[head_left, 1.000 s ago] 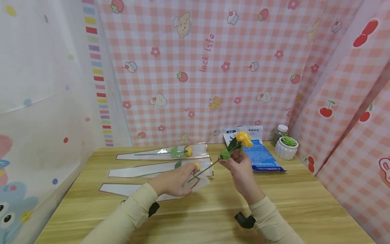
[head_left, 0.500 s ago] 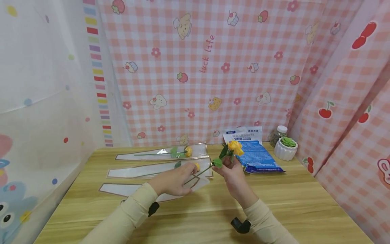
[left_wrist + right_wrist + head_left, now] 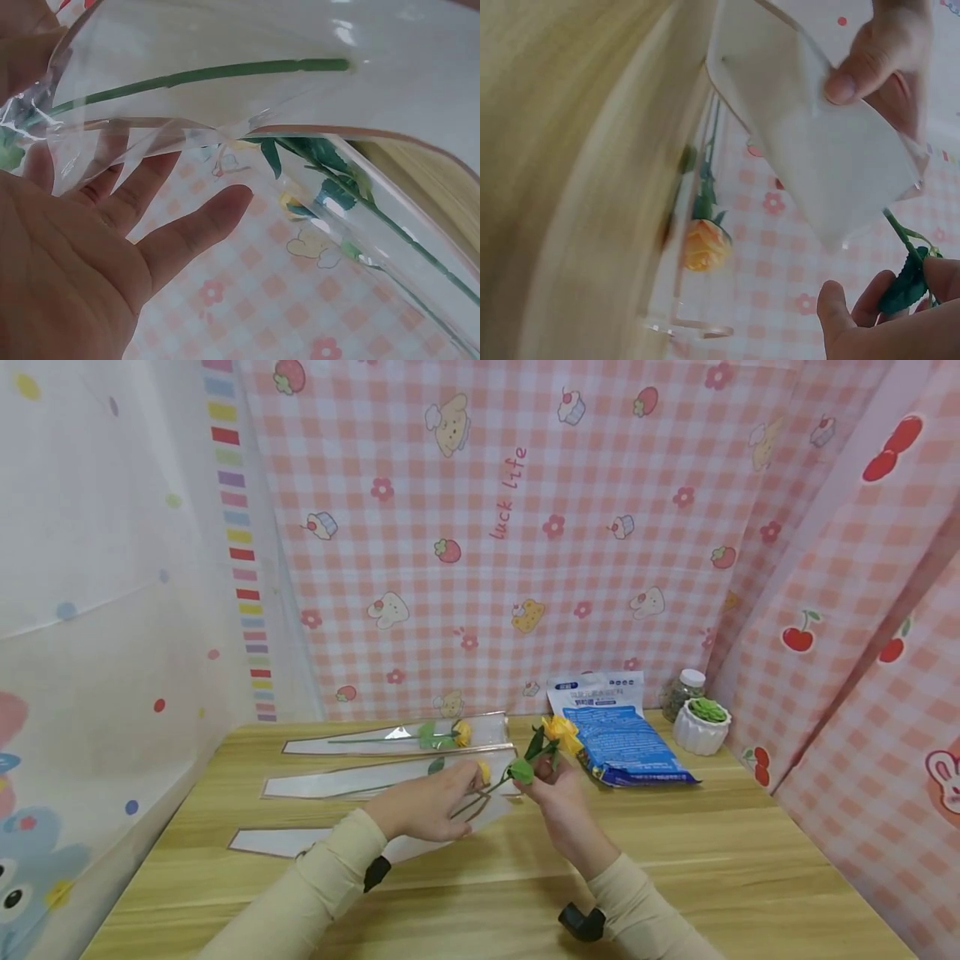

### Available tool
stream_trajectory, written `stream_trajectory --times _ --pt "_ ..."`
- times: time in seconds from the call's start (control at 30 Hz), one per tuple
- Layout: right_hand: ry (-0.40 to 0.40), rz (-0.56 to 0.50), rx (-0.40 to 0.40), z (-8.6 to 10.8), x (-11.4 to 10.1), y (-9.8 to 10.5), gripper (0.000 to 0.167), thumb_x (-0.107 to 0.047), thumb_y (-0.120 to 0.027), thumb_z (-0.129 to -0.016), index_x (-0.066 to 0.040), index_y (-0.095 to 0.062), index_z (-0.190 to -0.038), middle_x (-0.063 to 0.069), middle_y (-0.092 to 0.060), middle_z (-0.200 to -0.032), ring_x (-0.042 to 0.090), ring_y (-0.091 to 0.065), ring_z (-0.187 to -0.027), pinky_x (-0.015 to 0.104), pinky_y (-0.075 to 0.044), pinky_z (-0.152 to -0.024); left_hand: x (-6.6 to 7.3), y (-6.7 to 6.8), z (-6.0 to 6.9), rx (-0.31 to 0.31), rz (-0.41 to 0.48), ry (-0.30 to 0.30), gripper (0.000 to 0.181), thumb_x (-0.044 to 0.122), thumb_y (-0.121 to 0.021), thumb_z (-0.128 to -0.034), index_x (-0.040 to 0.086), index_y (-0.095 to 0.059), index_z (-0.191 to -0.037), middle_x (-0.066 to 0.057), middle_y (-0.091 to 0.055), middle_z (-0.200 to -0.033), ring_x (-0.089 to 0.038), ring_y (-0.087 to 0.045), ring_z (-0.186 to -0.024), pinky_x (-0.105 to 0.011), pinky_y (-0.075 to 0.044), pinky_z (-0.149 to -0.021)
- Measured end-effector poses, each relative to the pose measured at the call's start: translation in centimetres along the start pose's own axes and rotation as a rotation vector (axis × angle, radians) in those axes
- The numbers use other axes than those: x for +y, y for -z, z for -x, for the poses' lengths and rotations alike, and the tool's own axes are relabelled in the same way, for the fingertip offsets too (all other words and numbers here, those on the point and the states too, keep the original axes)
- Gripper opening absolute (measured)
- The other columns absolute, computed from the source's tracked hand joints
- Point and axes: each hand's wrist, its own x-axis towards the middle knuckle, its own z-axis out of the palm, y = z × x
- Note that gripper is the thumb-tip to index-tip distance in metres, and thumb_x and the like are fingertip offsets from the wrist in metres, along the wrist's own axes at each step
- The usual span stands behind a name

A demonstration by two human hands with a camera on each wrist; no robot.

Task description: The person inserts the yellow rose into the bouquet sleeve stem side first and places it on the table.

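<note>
My right hand (image 3: 558,802) grips the stem of a yellow rose (image 3: 561,732) just below its bloom, among green leaves. Its lower stem (image 3: 225,73) lies inside a clear and white flower sleeve (image 3: 273,841). At the sleeve's wide mouth, my left hand (image 3: 431,802) holds the film, thumb on the near side in the right wrist view and the other fingers behind it. In the head view, that hand hides part of the sleeve. Past it lie two more sleeves (image 3: 303,787), each with a yellow rose inside.
Behind my right hand lies a blue and white packet (image 3: 626,743). A lidded jar (image 3: 682,693) and a white pot with a green succulent (image 3: 701,727) stand at the back right corner of the wooden table (image 3: 712,852). Checked cloth hangs behind.
My right hand has moved left and down with the rose, its stem sliding further into the sleeve. The sleeve's narrow end has shifted slightly left and nearer. My left hand stays almost in place.
</note>
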Motion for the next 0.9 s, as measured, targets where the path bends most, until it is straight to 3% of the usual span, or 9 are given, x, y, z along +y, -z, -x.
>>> stream_trajectory --times 0.13,0.3,0.63,0.8,0.9 --pt "0.0 -0.01 0.006 0.1 0.6 -0.2 0.041 0.012 -0.064 -0.087 0.001 -0.047 -0.122 -0.005 -0.071 -0.091 0.008 -0.066 -0.091 0.024 -0.052 -0.084 0.0 0.1 0.0 -0.006 0.007 0.003 0.047 0.023 -0.073 -0.0897 0.011 -0.039 -0.119 -0.007 -0.055 -0.109 -0.013 -0.053 -0.091 -0.032 -0.051 -0.083" --pt "0.018 -0.014 -0.001 0.2 1.4 -0.5 0.038 0.011 -0.064 -0.087 -0.001 -0.047 -0.12 -0.007 -0.07 -0.085 0.006 -0.063 -0.084 0.023 -0.05 -0.08 -0.1 0.2 0.0 -0.018 -0.019 0.019 0.048 0.025 -0.072 -0.0897 0.011 -0.037 -0.119 -0.006 -0.054 -0.103 -0.012 -0.052 -0.083 -0.029 -0.049 -0.074" --pt "-0.021 0.074 -0.019 0.5 2.0 -1.1 0.033 -0.002 -0.071 -0.089 0.0 -0.053 -0.116 0.0 -0.065 -0.094 0.012 -0.058 -0.091 0.027 -0.05 -0.086 -0.1 0.2 -0.1 -0.01 -0.01 -0.019 0.044 0.021 -0.072 -0.0887 0.012 -0.036 -0.113 -0.001 -0.048 -0.097 -0.012 -0.05 -0.084 -0.028 -0.047 -0.074" --pt "-0.035 0.064 -0.043 0.6 2.1 -1.3 0.031 -0.002 -0.071 -0.09 0.001 -0.053 -0.115 0.001 -0.065 -0.095 0.014 -0.058 -0.093 0.03 -0.049 -0.089 0.0 0.2 -0.2 -0.014 -0.01 -0.005 0.046 0.023 -0.071 -0.0888 0.012 -0.035 -0.116 -0.004 -0.053 -0.103 -0.013 -0.052 -0.09 -0.031 -0.049 -0.081" --pt "-0.035 0.123 -0.021 0.6 2.1 -1.2 0.033 -0.002 -0.071 -0.088 0.003 -0.053 -0.116 0.005 -0.063 -0.099 0.017 -0.056 -0.097 0.03 -0.047 -0.089 0.0 0.2 -0.2 -0.017 -0.009 0.002 0.046 0.024 -0.071 -0.0892 0.012 -0.035 -0.117 -0.005 -0.055 -0.107 -0.013 -0.053 -0.092 -0.033 -0.051 -0.084"
